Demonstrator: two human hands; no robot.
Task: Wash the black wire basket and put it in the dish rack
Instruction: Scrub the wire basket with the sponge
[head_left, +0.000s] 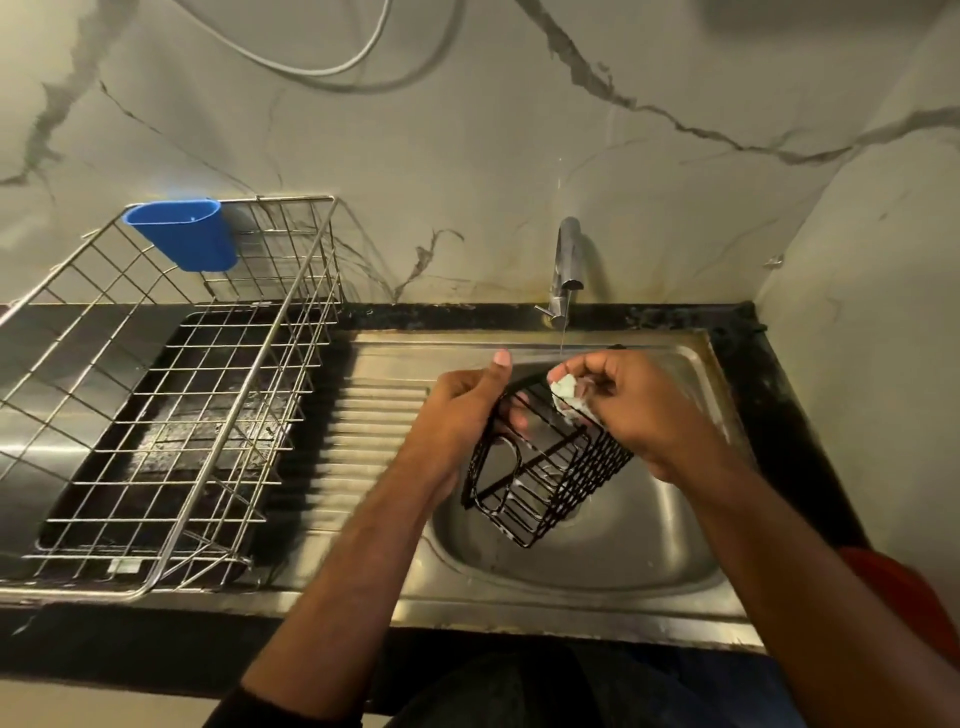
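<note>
Fingers (511, 413) of my left hand (457, 410) clamp the black wire basket (545, 467) tilted over the steel sink (597, 561), my right hand (639, 410) pinching a pale soapy sponge (566, 388) against its rim, presumably so suds drain; silver wire dish rack (171, 395) waits left.

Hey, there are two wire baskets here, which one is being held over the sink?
The small black basket, gripped by the left hand while the right hand scrubs it with a sponge. The big silver rack sits untouched on the counter.
</note>
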